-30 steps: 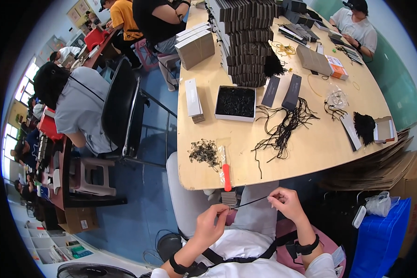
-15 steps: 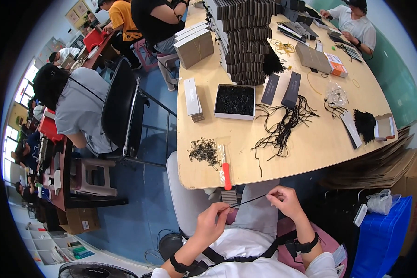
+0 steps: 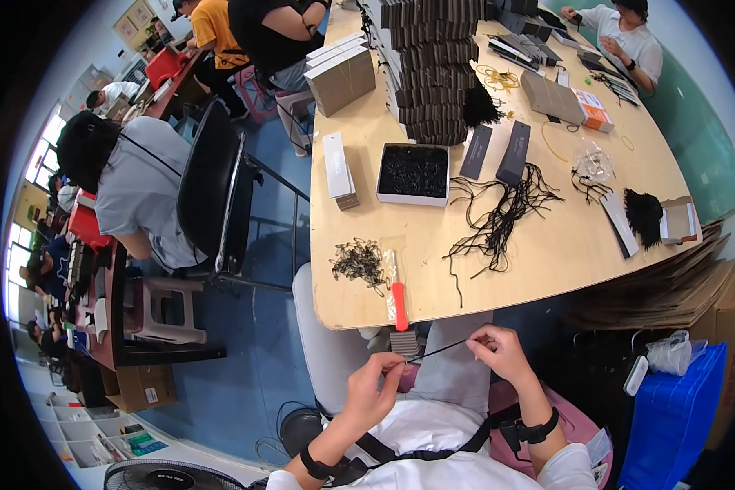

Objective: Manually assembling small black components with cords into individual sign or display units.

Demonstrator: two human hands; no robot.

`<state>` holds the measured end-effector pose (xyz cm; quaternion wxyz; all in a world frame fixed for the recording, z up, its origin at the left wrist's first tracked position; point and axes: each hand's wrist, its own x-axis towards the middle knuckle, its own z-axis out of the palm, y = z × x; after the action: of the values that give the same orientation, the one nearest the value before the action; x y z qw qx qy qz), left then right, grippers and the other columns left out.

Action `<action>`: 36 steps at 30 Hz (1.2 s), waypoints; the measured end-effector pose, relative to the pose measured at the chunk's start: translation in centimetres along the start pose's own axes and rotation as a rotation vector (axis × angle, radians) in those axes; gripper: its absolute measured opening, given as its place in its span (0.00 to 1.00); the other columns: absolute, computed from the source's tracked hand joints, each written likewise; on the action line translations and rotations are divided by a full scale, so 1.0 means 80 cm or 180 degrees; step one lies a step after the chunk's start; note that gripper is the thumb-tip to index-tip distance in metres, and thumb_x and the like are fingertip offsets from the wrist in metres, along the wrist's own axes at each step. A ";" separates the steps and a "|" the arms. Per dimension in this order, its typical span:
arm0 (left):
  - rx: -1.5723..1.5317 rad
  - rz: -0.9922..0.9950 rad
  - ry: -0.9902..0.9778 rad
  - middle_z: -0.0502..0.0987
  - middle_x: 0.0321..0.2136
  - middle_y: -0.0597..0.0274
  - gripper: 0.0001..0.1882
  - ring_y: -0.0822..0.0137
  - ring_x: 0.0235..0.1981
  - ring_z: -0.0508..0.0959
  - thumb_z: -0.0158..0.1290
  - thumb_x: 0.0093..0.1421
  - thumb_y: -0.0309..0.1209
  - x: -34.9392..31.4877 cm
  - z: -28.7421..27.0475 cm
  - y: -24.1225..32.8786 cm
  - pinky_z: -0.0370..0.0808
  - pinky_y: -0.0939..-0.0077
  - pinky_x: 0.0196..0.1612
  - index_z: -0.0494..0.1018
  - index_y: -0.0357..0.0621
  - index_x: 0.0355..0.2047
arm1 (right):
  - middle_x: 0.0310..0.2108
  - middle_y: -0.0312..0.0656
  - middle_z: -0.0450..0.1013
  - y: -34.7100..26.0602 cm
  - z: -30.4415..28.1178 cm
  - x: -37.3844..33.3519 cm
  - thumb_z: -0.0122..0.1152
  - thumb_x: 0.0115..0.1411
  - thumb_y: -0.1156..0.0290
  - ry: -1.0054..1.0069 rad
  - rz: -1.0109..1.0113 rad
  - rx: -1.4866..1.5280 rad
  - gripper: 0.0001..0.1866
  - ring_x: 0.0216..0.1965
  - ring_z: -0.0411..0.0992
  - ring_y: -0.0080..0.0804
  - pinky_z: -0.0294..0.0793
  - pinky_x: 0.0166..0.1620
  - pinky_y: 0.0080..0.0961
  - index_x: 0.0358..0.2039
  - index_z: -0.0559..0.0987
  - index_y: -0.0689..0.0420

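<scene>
A thin black cord (image 3: 445, 351) stretches between my two hands above my lap, nearly straight and rising to the right. My left hand (image 3: 374, 385) pinches its left end; a tiny part at those fingertips is too small to make out. At the other end, the thumb and forefinger of my right hand (image 3: 498, 353) are closed on the cord. Just beyond my left fingertips, a stack of grey tags (image 3: 404, 342) sits between my legs. On the table ahead lie a loose bundle of black cords (image 3: 510, 216) and a heap of small dark pins (image 3: 358, 263).
A red-handled tool (image 3: 399, 306) lies at the near edge of the wooden table (image 3: 367, 314). Farther back are a box of black pins (image 3: 414, 173), tall stacks of dark tags (image 3: 433, 82) and white tag bundles (image 3: 339, 171). A blue bin (image 3: 670, 416) stands at right. Co-workers sit around.
Both hands keep hold of the cord in almost the same pose. The table appears slightly higher in the picture.
</scene>
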<state>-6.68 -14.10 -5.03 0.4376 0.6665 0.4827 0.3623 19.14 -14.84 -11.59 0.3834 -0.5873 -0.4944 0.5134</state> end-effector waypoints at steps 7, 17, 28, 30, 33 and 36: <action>0.0109 0.0052 0.0008 0.79 0.27 0.54 0.05 0.66 0.31 0.82 0.51 0.60 0.17 -0.002 -0.001 0.001 0.77 0.77 0.36 0.67 0.34 0.37 | 0.20 0.34 0.73 0.000 0.000 0.000 0.63 0.56 0.74 -0.0006 -0.0034 0.0002 0.05 0.20 0.69 0.14 0.66 0.23 0.13 0.28 0.78 0.63; 0.0040 0.0128 -0.0012 0.79 0.27 0.53 0.05 0.66 0.31 0.82 0.51 0.60 0.17 -0.002 -0.002 -0.003 0.76 0.77 0.36 0.68 0.34 0.36 | 0.20 0.34 0.73 -0.002 0.004 0.000 0.64 0.55 0.73 -0.0033 -0.0043 -0.0150 0.06 0.20 0.69 0.15 0.68 0.25 0.15 0.29 0.79 0.63; 0.0313 0.0275 0.0124 0.79 0.29 0.53 0.06 0.65 0.30 0.82 0.53 0.58 0.17 0.002 0.001 -0.008 0.76 0.77 0.35 0.69 0.35 0.36 | 0.21 0.35 0.74 0.008 0.007 0.003 0.63 0.55 0.74 0.0050 0.0039 -0.0092 0.05 0.20 0.69 0.15 0.67 0.25 0.15 0.28 0.79 0.63; 0.0520 0.0479 0.0253 0.79 0.29 0.52 0.08 0.64 0.29 0.81 0.54 0.57 0.17 0.005 0.000 -0.003 0.76 0.77 0.34 0.70 0.35 0.36 | 0.21 0.35 0.75 0.018 0.011 0.005 0.64 0.55 0.74 0.0118 0.0027 -0.0089 0.05 0.20 0.68 0.15 0.67 0.25 0.15 0.28 0.79 0.63; 0.0724 0.0704 0.0459 0.78 0.29 0.52 0.09 0.63 0.26 0.80 0.56 0.54 0.17 0.006 0.002 0.000 0.76 0.76 0.33 0.72 0.35 0.36 | 0.21 0.34 0.75 0.037 0.018 0.005 0.64 0.55 0.73 0.0069 0.0168 0.0018 0.06 0.20 0.67 0.15 0.67 0.25 0.15 0.29 0.79 0.63; 0.0814 0.0799 0.0608 0.78 0.27 0.54 0.09 0.62 0.26 0.79 0.57 0.53 0.17 0.008 0.002 -0.004 0.76 0.74 0.30 0.74 0.36 0.35 | 0.21 0.34 0.75 0.042 0.026 0.005 0.64 0.55 0.72 -0.0023 0.0221 -0.0022 0.06 0.19 0.66 0.15 0.66 0.24 0.16 0.29 0.79 0.62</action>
<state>-6.48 -13.46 -5.32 0.2529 0.7342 0.4772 0.4114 17.71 -15.33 -15.25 0.3616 -0.6036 -0.4768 0.5268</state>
